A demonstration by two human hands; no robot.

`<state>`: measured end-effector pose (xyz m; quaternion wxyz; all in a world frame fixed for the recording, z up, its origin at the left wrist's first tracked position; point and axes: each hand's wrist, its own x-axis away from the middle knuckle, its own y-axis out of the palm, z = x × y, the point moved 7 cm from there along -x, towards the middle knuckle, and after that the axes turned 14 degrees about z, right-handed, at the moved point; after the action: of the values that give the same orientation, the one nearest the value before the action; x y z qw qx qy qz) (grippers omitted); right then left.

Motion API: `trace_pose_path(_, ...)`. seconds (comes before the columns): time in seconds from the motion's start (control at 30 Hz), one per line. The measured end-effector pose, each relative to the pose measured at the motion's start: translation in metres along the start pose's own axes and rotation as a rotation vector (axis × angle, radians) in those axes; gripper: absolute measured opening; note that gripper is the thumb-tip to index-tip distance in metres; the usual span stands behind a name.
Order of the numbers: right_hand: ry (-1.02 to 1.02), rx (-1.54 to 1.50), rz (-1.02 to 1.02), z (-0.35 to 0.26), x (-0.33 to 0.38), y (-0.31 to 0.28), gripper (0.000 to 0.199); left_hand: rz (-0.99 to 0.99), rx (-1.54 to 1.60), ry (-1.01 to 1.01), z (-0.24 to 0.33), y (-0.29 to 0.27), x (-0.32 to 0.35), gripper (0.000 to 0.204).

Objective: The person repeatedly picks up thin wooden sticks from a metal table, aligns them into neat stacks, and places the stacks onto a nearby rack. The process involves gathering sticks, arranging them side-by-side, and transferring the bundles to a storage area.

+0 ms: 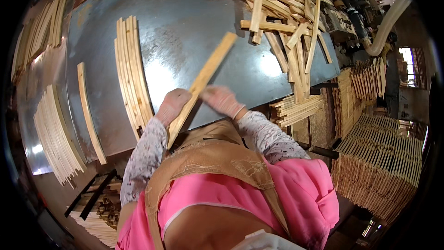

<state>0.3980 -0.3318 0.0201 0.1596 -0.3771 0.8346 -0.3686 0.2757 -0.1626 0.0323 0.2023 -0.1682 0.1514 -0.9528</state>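
Both my hands, in pale pinkish gloves, are on one wooden slat that slants across the front edge of the metal table, its far end toward the upper right. My left hand is closed round the slat's nearer part. On its other side, my right hand is at the slat's right edge, blurred, so its fingers do not show clearly. A row of slats lies side by side just left of my left hand.
A jumbled heap of slats covers the table's far right. Left stand a single slat and a lined-up batch. The grey metal tabletop ends before my apron. Big stacks of slats rise on the right, below a pale hose.
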Motion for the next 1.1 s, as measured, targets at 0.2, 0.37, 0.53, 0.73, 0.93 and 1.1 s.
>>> trace_pose_path(0.2, 0.459, 0.149, 0.631, 0.141, -0.144, -0.176, 0.07, 0.579, -0.547, -0.303, -0.018, -0.043, -0.009, 0.049)
trace_pose_path(0.37, 0.37, 0.543, 0.797, 0.211, -0.238, -0.23, 0.096, 0.827, -1.404, -0.192, -0.014, -0.081, -0.054, 0.059)
trace_pose_path(0.53, 0.539, -0.186, 0.284, 0.159, -0.206, -0.188, 0.087, 0.887, -0.613, -0.105, 0.006, -0.039, -0.089, 0.067)
trace_pose_path(0.73, -0.164, -0.011, -0.148, 0.11, -0.121, -0.138, 0.039, 0.151, 0.342, -0.53, 0.059, 0.15, -0.175, 0.061)
trace_pose_path(0.93, -0.215, 0.694, 0.318, 0.271, -0.211, -0.314, 0.044, 0.537, -0.227, -0.621, 0.035, 0.08, -0.099, 0.043)
trace_pose_path(1.1, -0.311, 0.754, -0.068, 0.236, -0.236, -0.265, 0.051, 0.849, -1.242, -0.424, -0.008, -0.024, -0.02, 0.06)
